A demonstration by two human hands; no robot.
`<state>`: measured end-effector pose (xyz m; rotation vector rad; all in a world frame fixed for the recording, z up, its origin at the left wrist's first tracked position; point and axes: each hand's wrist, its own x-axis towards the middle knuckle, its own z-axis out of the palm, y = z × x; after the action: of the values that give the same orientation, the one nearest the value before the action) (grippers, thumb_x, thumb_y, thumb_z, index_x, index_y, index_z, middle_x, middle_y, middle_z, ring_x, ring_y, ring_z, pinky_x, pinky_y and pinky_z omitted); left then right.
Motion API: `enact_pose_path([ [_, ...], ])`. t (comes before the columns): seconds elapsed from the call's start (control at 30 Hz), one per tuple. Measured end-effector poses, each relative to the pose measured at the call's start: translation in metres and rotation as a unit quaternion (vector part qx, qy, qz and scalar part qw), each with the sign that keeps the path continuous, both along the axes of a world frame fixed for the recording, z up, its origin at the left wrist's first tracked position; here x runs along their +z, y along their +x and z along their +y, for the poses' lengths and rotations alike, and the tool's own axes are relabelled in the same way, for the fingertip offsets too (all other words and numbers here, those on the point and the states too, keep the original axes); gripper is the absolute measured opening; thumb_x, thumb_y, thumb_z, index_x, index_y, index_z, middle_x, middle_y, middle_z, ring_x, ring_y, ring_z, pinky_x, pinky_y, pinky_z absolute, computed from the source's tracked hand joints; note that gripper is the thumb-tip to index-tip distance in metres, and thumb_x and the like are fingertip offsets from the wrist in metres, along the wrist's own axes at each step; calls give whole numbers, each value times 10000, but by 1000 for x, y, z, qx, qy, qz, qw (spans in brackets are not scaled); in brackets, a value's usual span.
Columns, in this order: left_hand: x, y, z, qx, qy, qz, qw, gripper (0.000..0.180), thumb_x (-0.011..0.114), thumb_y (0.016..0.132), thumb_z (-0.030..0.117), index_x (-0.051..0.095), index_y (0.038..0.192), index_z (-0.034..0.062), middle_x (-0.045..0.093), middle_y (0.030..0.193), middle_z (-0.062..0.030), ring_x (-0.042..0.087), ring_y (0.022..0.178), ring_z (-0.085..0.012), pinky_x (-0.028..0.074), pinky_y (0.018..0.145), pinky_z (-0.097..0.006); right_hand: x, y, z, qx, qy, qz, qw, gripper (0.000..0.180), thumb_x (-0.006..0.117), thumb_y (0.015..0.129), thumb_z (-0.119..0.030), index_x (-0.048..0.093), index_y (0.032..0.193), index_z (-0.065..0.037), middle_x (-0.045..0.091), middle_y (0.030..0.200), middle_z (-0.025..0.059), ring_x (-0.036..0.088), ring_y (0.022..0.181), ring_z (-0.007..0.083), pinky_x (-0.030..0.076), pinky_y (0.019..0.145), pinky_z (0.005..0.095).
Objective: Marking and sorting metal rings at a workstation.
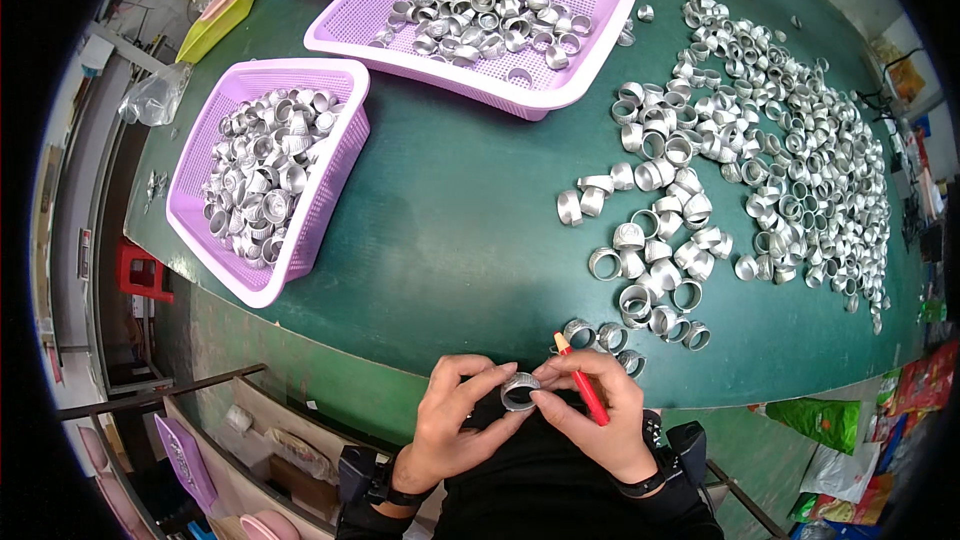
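Observation:
Close to my body, at the table's near edge, a silver metal ring (519, 392) is held between both hands, its round opening facing me. My left hand (452, 418) pinches it from the left with the thumb and fingertips. The fingertips of my right hand (608, 418) touch its right side. That same hand also holds a red pencil (584, 380) with a pale tip, slanting up and to the left across the fingers. Just beyond my right hand lie several loose rings (612, 336) on the green table (450, 240).
A wide heap of similar rings (800, 150) covers the table's right side. At the left, a purple basket (345, 155) holds many rings; another purple basket (590, 80) stands behind it. A yellow tray (205, 38) sits at the far left, and a red stool (140, 272) below.

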<state>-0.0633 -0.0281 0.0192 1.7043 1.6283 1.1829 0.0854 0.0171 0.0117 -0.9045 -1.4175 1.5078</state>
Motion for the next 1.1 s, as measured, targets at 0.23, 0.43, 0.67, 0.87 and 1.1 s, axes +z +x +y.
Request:
enact_pose_path([
  [0.23,-4,-1,-2,-25,4,-50,998,549,756,542,14,514,1034,-2,493,919,-120,505,815,-189,454,685,-291,0,3,-1,9,-53,7,999,252,590,756,18,485,985,32,594,864,119,593,808,165,486,713,267],
  [0.43,-8,-9,-8,35,-100,-559,822,480,647,646,-44,465,1090,-42,468,1014,-127,535,856,-188,476,739,-295,16,42,13,-131,2,65,989,248,376,908,-175,433,1021,39,600,734,154,589,673,180,478,630,274],
  [0.67,-1,6,10,-3,-226,-473,852,306,643,660,5,517,939,-16,486,787,-50,446,578,-82,316,462,-171,9,70,8,-126,211,-283,927,287,710,618,-8,539,849,-15,617,786,88,564,676,224,445,611,306],
  [0.87,7,31,44,-9,-98,79,992,399,715,643,221,540,943,25,465,625,-73,465,509,-195,396,457,-286,6,59,11,-83,218,-337,912,327,718,602,-54,542,877,-40,602,908,88,537,804,253,424,684,310],
  [1.1,7,24,51,-112,-81,204,969,411,676,677,281,532,967,28,511,681,-78,535,610,-240,433,500,-326,3,69,10,-91,151,-243,954,331,713,611,-17,539,892,-26,613,912,105,566,838,246,438,730,319],
])
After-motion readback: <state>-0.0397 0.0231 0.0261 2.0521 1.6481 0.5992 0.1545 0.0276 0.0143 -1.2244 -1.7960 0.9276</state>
